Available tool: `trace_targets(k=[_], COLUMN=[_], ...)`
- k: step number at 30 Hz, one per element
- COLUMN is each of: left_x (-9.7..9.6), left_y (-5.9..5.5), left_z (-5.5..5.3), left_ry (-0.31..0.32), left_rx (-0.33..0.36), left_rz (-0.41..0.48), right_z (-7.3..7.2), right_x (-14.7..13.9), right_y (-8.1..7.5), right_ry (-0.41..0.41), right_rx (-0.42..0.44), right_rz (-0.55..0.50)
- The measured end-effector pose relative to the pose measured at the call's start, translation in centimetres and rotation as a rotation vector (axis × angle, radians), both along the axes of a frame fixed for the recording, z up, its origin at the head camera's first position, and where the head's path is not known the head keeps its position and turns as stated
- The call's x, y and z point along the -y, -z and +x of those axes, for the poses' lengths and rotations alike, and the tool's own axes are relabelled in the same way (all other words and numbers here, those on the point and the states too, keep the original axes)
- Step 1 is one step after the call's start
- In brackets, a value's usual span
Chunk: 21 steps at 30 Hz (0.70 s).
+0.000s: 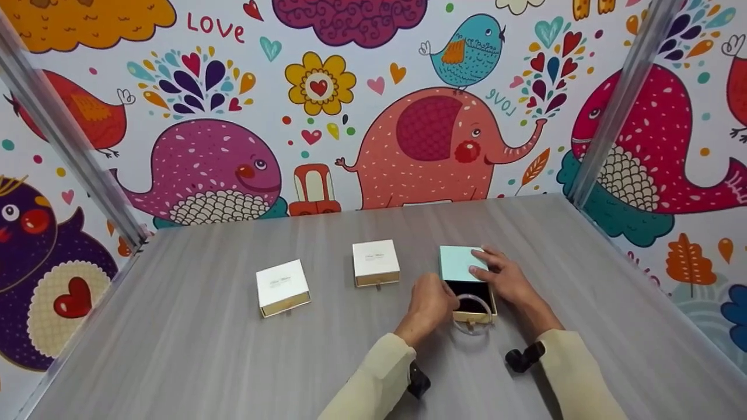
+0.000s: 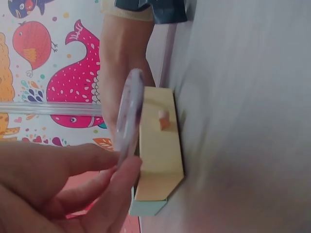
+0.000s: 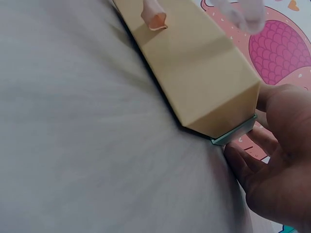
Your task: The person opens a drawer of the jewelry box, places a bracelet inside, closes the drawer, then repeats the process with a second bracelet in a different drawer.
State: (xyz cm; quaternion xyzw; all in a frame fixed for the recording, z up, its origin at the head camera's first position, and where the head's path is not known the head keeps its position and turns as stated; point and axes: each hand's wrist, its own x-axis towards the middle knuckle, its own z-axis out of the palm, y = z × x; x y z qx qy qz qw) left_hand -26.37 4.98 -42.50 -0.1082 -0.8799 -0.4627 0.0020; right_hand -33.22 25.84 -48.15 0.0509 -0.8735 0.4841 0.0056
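My left hand (image 1: 430, 300) pinches a clear, pale bangle (image 1: 474, 333) between thumb and fingers. The bangle overlaps the drawer (image 1: 465, 317) of a mint-green gift box (image 1: 457, 262) in the head view. That drawer is gold outside with a black interior, pulled partway out toward me, and a small pinkish tab (image 3: 153, 15) sticks out of its front. Over the right side of the mint sleeve, my right hand (image 1: 513, 284) grips the box, fingers on its top and edge. In the left wrist view the bangle (image 2: 130, 107) stands nearly edge-on beside the drawer front.
Two white gift boxes with gold sides lie left of my hands, one (image 1: 375, 258) in the middle and one (image 1: 283, 284) farther left. Both are shut. The grey wood-grain table (image 1: 204, 356) ends at a wall (image 1: 327, 35) printed with cartoon animals.
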Motion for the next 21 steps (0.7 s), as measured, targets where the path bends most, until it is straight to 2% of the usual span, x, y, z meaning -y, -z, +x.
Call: trace_targets(k=[8,12,21], left_x=[-0.5,-0.9,-2.0], left_y=[0.0,0.0,0.5], left_z=[-1.1,-1.5,-1.8], left_ry=[-0.054,-0.086,-0.123], left_rx=[0.043,0.037,0.026], left_rz=[0.021,0.028,0.055], right_z=[0.0,-0.1,0.0], right_x=[-0.1,-0.1,-0.2], right_y=[-0.1,0.0,0.1], right_ry=[-0.011,-0.018,-0.016], right_rx=[-0.01,-0.028,-0.035], right_rz=[0.016,0.01,0.032])
